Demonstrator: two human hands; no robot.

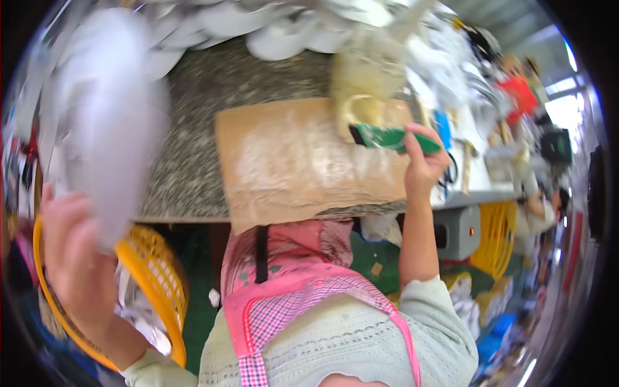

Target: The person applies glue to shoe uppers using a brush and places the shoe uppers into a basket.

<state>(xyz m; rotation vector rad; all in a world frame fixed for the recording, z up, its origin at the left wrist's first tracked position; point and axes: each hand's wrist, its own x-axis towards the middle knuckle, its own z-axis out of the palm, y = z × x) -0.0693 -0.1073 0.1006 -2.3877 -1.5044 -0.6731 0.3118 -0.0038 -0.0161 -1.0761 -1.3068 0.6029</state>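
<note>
At the left, my left hand [74, 251] is raised and smeared by motion, its fingers at the lower end of a long white sole-shaped piece [106, 122]. The piece is blurred too, so its exact kind does not show. My right hand [425, 158] pinches a green-handled brush [390, 138] with dark bristles. Its bristle end is at the mouth of a cloudy, yellowed plastic bottle [367, 71] that lies at the far side of a cardboard sheet [303, 161]. Whitish smears cover the cardboard.
More white rounded pieces [284, 35] are heaped along the table's far side. A yellow basket [151, 277] with white pieces inside stands below the left table edge. A grey box [456, 232] and another yellow basket [495, 235] are at the right. People [538, 209] are farther right.
</note>
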